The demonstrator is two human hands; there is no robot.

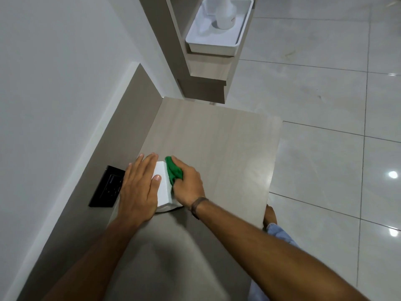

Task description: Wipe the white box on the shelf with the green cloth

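White box (163, 187) sits on shelf (217, 144) near its left edge, toward near end. Left hand (138, 187) flat on box top, fingers spread, pinning, not clasping. Right hand (189, 186) clenched on bunched green cloth (173, 172), pressed to box's right side. Box looks light, rigid, smooth: likely slides unless pinned. Cloth soft, wads easily.
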